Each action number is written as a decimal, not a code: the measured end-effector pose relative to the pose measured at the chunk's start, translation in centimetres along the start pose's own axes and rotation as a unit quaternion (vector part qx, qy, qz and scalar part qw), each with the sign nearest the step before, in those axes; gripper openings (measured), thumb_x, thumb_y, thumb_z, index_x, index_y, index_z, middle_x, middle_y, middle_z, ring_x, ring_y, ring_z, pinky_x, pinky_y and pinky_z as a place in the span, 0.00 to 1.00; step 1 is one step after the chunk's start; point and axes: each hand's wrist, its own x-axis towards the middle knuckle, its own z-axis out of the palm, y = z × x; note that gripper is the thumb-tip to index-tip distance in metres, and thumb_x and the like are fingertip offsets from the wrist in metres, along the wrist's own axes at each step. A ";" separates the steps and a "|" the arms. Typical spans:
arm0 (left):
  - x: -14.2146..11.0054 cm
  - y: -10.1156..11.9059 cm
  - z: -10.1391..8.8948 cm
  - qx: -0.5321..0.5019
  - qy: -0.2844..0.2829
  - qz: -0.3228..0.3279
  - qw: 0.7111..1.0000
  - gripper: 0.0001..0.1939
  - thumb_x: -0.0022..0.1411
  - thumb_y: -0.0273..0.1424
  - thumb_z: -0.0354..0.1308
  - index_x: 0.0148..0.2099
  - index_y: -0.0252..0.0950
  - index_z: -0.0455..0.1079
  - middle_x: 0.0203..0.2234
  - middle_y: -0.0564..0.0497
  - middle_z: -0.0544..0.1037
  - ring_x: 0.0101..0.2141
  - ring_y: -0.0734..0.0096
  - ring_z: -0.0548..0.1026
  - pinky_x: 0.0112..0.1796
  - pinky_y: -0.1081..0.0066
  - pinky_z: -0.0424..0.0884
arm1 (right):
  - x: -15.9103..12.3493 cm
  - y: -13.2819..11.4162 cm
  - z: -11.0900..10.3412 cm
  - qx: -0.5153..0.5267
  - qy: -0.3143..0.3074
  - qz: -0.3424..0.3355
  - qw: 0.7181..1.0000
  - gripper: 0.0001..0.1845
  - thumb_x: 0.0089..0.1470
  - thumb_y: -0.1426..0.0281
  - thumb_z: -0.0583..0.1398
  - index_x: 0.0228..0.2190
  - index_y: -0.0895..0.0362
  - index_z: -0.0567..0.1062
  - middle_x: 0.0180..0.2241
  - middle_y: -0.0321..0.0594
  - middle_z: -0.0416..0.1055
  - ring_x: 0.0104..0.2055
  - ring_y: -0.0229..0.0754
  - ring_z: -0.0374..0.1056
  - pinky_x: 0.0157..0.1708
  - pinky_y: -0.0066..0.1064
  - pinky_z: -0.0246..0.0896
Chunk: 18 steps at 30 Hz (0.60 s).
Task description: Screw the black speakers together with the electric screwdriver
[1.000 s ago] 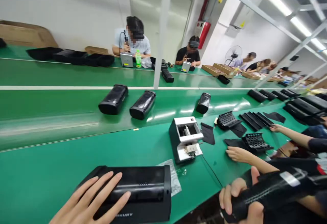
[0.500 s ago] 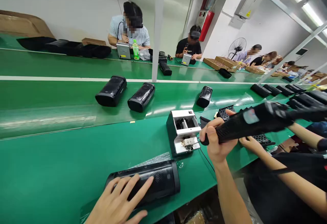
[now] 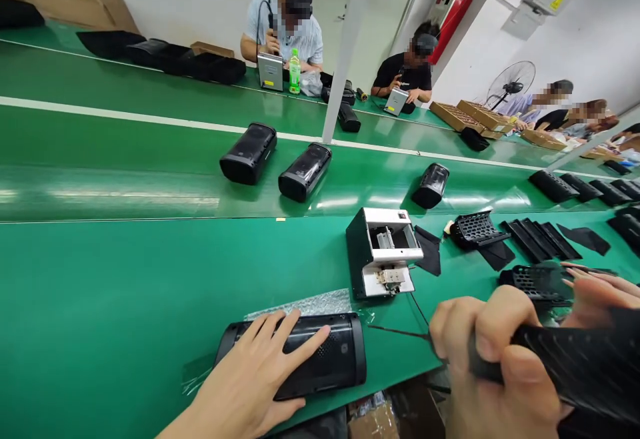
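My left hand (image 3: 255,375) lies flat, fingers spread, on top of a black cylindrical speaker (image 3: 320,359) lying on its side at the near edge of the green table. My right hand (image 3: 493,365) is closed around a long black perforated part (image 3: 580,365) at the lower right, thumb on top. A thin black wire (image 3: 395,332) runs from the part's end toward the speaker. Just beyond stands a small white and black box-shaped machine (image 3: 383,249).
Several black speakers (image 3: 250,152) ride the green conveyor belt (image 3: 125,179). A neighbour's hand (image 3: 597,282) rests by black grille parts (image 3: 535,279) and strips (image 3: 537,239) on the right. People sit across the line; cardboard boxes (image 3: 470,115) and a fan (image 3: 510,85) stand behind.
My right hand has brought the black part down from mid-air near the machine to the lower right. My left hand stays on the speaker. The camera has shifted.
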 end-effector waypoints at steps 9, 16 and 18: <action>-0.3 0.1 1.3 -0.042 0.020 -0.014 0.999 0.63 0.53 0.47 0.85 0.83 0.68 0.55 0.75 0.39 0.73 0.67 0.26 0.78 0.62 0.34 0.79 | 1.6 2.7 3.7 0.018 -0.041 -0.015 0.999 0.28 0.71 0.68 0.70 0.66 0.35 0.73 0.25 0.24 0.67 0.14 0.38 0.60 0.13 0.33 0.61; 0.1 0.4 0.7 -0.046 0.001 -0.025 0.999 0.67 0.51 0.46 0.85 0.82 0.74 0.50 0.74 0.40 0.73 0.67 0.26 0.79 0.60 0.33 0.82 | 1.3 2.5 3.6 0.022 -0.047 -0.001 0.999 0.28 0.71 0.70 0.68 0.65 0.35 0.74 0.25 0.24 0.68 0.14 0.36 0.59 0.15 0.31 0.62; 0.7 0.2 0.6 -0.060 -0.037 -0.028 0.997 0.65 0.50 0.50 0.83 0.81 0.76 0.50 0.74 0.42 0.73 0.67 0.26 0.78 0.58 0.33 0.82 | 1.0 2.8 3.8 0.016 -0.050 0.001 0.999 0.29 0.70 0.73 0.66 0.65 0.35 0.74 0.25 0.24 0.68 0.15 0.36 0.60 0.15 0.30 0.63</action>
